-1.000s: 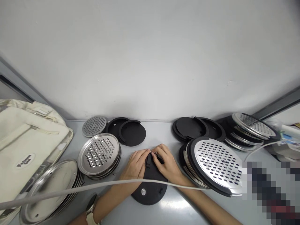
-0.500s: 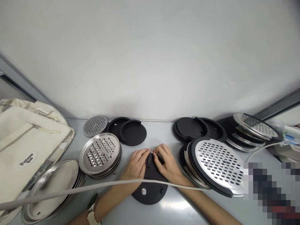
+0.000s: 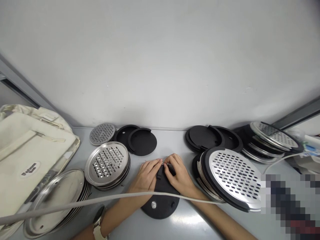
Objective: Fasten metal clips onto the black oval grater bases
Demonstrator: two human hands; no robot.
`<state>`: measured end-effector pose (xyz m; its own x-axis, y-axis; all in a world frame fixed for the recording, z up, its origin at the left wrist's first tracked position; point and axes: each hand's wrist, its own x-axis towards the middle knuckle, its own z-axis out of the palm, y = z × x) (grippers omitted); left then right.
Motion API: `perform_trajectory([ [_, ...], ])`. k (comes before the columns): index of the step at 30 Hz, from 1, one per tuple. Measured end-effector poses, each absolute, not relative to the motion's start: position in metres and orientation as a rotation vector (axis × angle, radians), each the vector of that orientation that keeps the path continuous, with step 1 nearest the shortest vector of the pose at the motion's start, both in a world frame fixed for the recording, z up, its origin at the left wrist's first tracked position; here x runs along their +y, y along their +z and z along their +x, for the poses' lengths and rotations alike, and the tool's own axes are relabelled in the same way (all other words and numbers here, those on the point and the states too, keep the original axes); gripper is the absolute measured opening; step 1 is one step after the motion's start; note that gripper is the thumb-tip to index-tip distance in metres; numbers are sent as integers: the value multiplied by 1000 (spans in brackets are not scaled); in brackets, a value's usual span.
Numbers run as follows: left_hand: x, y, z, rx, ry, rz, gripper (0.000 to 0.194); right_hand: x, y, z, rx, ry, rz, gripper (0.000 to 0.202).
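Note:
A black round disc point(image 3: 161, 200) lies on the table between my hands, with a silver round knob, a small black peg and a raised strip on its face. My left hand point(image 3: 145, 176) rests over its far left edge, fingers pressed together and bent onto it. On the far right edge sits my right hand point(image 3: 178, 173), thumb and index finger pinched close to the left fingertips. Between the fingertips shows the end of a thin shiny metal piece point(image 3: 162, 163); its rest is hidden. A watch point(image 3: 98, 226) is on my left wrist.
Stacked grater discs point(image 3: 107, 163) and plain metal discs point(image 3: 56, 201) stand left, beside a cream bag point(image 3: 32, 150). Black round holders point(image 3: 142, 141) lie at the back. Black-rimmed graters point(image 3: 235, 176) are piled right. A pale cable point(image 3: 112, 197) crosses above my forearms.
The view has shifted very slightly. Both hands stay at the disc's far edge, with only tiny movement of the fingertips around the metal piece.

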<state>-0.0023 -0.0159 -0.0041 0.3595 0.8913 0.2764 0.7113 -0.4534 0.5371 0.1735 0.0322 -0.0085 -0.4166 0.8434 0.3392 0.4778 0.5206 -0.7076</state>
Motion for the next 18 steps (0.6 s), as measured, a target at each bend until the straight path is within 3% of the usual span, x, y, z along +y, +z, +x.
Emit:
perform_trajectory([
  [18, -17, -14, -2, 1472, 858, 2270, 51, 33, -10, 174, -2046, 705, -1064, 9],
])
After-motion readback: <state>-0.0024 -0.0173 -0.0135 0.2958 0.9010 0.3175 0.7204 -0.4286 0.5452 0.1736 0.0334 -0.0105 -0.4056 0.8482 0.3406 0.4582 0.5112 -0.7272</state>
